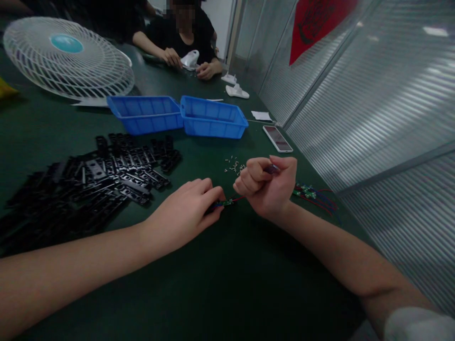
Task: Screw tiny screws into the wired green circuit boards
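My left hand (188,206) is closed, its thumb and fingers pinching a small green circuit board (227,202) just above the table. Thin wires come off the board, and a red wire (240,197) runs from it toward my right hand (268,187). That hand is curled into a fist. A small dark bluish thing (272,168) shows between its thumb and forefinger, too little of it to name. Small screws (232,166) lie loose just beyond my right hand. A bunch of green circuit boards (307,192) with red and blue wires sits to its right.
Black plastic parts (121,170) are heaped at left. Two blue bins (213,121) stand beyond them, near a white fan grille (67,61). A phone (277,139) lies near the ribbed wall (373,94). Across the table, a co-worker's hands (204,71) handle a white part (190,59).
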`<state>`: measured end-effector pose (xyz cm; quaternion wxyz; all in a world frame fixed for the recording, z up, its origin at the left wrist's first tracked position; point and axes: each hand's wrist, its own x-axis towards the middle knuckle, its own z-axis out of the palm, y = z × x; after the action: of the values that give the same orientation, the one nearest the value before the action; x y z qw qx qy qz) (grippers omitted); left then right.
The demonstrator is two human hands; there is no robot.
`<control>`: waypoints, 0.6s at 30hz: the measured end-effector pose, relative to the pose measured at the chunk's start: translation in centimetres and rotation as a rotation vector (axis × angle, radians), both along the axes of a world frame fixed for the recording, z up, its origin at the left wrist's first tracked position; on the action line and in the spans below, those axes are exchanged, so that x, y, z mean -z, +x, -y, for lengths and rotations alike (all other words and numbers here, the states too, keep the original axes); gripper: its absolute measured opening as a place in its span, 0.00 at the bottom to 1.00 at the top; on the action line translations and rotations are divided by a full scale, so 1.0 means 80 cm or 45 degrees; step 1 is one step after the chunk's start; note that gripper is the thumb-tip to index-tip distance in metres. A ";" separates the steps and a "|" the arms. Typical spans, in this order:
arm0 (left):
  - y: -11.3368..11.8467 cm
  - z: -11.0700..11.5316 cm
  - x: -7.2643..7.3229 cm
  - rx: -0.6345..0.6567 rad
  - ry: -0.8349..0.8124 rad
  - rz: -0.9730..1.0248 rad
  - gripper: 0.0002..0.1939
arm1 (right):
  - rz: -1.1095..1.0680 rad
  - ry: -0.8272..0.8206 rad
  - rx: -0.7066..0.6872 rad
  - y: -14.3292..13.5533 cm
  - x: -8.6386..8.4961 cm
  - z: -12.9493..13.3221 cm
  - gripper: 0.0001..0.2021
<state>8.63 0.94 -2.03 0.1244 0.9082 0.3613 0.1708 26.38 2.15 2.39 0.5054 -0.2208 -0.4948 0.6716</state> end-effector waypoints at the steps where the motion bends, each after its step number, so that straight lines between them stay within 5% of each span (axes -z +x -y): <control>1: 0.000 0.000 0.000 0.000 0.004 -0.008 0.06 | -0.013 0.015 -0.029 -0.001 0.001 0.000 0.29; 13: -0.001 0.001 -0.001 0.015 0.069 -0.056 0.08 | 0.067 0.178 -0.081 -0.003 0.011 0.002 0.27; 18: -0.002 0.002 -0.002 0.026 0.074 -0.057 0.09 | 0.405 0.395 -0.066 -0.001 0.002 0.012 0.18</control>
<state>8.51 0.81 -1.83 0.0916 0.9187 0.3495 0.1594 26.26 1.21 2.22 0.4317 -0.2306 -0.6712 0.5568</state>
